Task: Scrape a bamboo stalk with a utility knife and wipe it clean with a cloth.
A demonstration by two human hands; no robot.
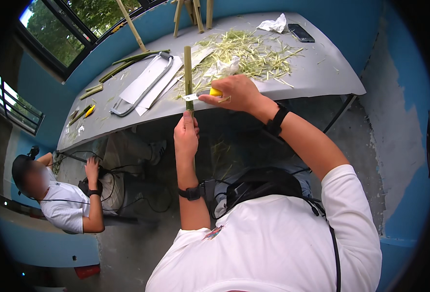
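My left hand (186, 136) is wrapped round the lower part of a green bamboo stick (188, 73), which stands upright at the table's near edge. In my right hand (241, 92) is a yellow-handled utility knife (215, 92). Its blade lies across the stick, a little above my left hand, and touches it. Above the blade the stick looks paler than the green part below. A heap of thin green-yellow shavings (258, 51) lies on the table just beyond my right hand.
On the grey table (322, 73) lie a hacksaw frame (149, 85) over white paper, cut bamboo pieces (120, 69), another yellow knife (90, 111), crumpled tissue (273, 23) and a phone (301, 33). A person (69, 204) sits at the left.
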